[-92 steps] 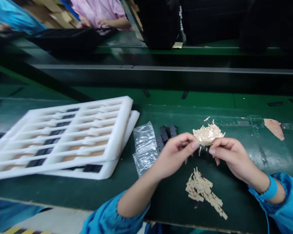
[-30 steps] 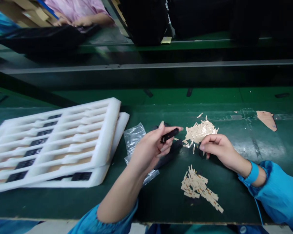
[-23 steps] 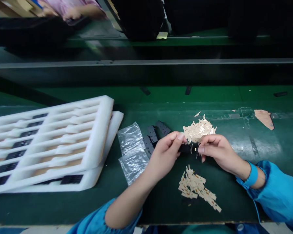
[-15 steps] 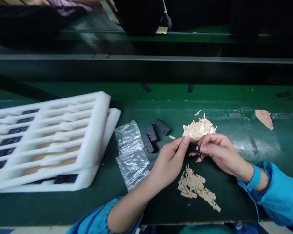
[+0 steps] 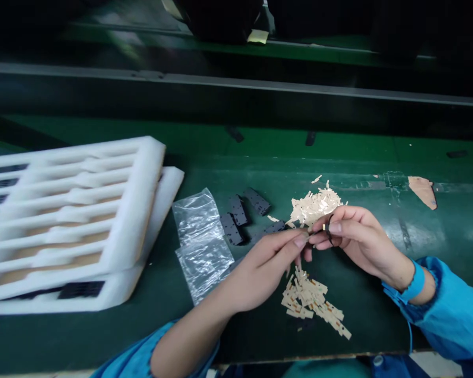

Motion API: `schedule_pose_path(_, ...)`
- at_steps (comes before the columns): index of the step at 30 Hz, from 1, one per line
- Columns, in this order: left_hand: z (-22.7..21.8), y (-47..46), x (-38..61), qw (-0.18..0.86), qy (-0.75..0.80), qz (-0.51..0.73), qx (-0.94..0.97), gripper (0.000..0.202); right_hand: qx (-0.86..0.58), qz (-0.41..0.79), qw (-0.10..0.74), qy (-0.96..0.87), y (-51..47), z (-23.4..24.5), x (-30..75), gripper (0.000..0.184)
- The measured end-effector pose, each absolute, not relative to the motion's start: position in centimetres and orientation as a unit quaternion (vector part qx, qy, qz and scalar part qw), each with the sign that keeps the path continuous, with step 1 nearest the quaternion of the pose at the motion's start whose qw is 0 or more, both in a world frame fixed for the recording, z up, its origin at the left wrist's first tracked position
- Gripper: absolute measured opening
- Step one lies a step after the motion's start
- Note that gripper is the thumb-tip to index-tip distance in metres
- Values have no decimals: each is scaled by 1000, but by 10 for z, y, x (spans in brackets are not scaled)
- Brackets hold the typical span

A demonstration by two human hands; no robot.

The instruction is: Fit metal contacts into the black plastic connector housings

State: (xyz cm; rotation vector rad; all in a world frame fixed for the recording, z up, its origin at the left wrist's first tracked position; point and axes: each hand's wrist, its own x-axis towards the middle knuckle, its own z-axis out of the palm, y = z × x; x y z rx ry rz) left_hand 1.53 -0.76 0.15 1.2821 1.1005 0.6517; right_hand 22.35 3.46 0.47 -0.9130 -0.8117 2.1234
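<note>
My left hand and my right hand meet above the bench, fingertips almost touching. Between them is a small thin dark part with a pale gold-coloured end. My right thumb and fingers pinch it near that end. My left thumb and forefinger close on its other side, mostly hiding it. Just behind the hands lies a heap of small cream strips. Nearer me is a second pile of larger cream strips with orange marks. Several black blocks rest left of the heap.
Clear plastic bags lie left of the black blocks. Two stacked white foam trays with slots, some holding black pieces, fill the left side. A brown scrap lies at the right. A metal rail crosses behind the bench.
The view has shifted slightly, so the trays and bags sit farther left. My left hand has turned lower, uncovering a black block behind it. The dark part now shows less between the fingers.
</note>
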Motion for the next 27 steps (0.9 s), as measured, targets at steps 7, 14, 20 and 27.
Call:
schedule_pose_path(7, 3, -7, 15, 670, 453, 261, 526, 31, -412, 716, 410, -388, 38, -1, 226, 9)
schedule_pose_path(14, -13, -11, 19, 673, 466, 339, 464, 50, -486, 689, 359, -399, 30, -24, 221, 12)
schedule_pose_path(20, -14, -17, 23, 673, 461, 323, 479, 54, -503, 691, 368, -367, 30, -23, 217, 10)
schedule_pose_path(27, -17, -18, 26, 669, 466, 336, 470, 59, -515, 670, 393, -363, 27, -20, 214, 6)
